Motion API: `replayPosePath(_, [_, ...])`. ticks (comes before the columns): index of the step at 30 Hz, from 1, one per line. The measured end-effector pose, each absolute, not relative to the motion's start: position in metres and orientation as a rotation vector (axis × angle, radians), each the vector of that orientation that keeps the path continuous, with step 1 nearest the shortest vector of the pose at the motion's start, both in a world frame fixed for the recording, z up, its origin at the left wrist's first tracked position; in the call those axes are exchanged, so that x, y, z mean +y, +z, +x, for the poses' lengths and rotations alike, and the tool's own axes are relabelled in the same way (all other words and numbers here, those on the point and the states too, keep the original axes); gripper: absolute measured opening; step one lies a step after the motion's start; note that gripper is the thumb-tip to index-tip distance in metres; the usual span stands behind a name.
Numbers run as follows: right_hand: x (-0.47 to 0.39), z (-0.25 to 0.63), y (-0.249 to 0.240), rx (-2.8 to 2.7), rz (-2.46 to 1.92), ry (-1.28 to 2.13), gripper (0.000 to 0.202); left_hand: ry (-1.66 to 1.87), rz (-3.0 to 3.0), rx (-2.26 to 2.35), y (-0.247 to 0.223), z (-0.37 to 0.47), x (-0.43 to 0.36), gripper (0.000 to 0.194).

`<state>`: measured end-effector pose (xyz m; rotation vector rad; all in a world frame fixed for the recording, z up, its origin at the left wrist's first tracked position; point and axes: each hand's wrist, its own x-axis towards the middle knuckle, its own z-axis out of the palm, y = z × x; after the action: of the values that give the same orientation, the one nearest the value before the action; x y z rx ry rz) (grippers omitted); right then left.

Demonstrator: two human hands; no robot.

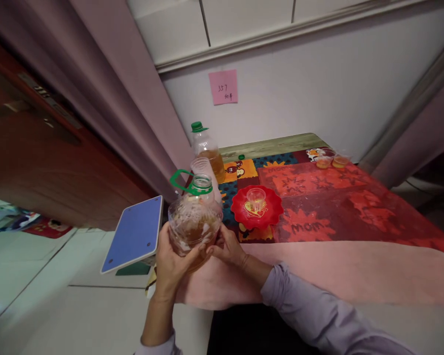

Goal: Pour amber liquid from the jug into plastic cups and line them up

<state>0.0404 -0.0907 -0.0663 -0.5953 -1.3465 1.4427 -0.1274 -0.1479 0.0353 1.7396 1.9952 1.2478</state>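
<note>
Gripping the oil jug [193,224] low in the middle of the frame — my left hand [172,264] is cupping its base, my right hand [227,246] is pressing its side, while a red plate [257,209] bearing a clear cup [256,198] is sitting just right of it.

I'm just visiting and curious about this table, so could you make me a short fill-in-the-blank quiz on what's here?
1. Both hands, left hand and right hand, hold a big jug with a ____ handle.
2. A clear cup sits on a ____ plate.
3. The note on the wall is ____.

Missing words: green; red; pink
</note>
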Motion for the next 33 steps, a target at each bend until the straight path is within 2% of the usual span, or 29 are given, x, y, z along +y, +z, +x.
replayPosePath(4, [-0.087,0.039,-0.066,-1.198,-0.616,1.471,0.095,1.207,1.851,1.982,0.039,-0.117,-0.138,0.099])
replayPosePath(9, [-0.082,0.041,-0.063,-1.106,-0.653,1.437,0.081,1.127,2.045,1.944,0.045,-0.103,-0.127,0.091])
replayPosePath(14, [-0.085,0.043,-0.054,-1.027,-0.595,1.517,0.072,0.994,2.137,1.972,0.053,-0.100,-0.119,0.094])
replayPosePath(18, [-0.096,0.040,-0.045,-0.900,-0.501,1.633,0.076,0.853,2.231,1.950,0.063,-0.101,-0.117,0.090])
replayPosePath(22, [-0.108,0.036,-0.038,-0.796,-0.412,1.734,0.079,0.716,2.289,2.021,0.065,-0.105,-0.117,0.096])
replayPosePath(33, [-0.117,0.032,-0.045,-0.628,-0.410,1.952,0.074,0.541,2.373,2.078,0.078,-0.094,-0.120,0.096])
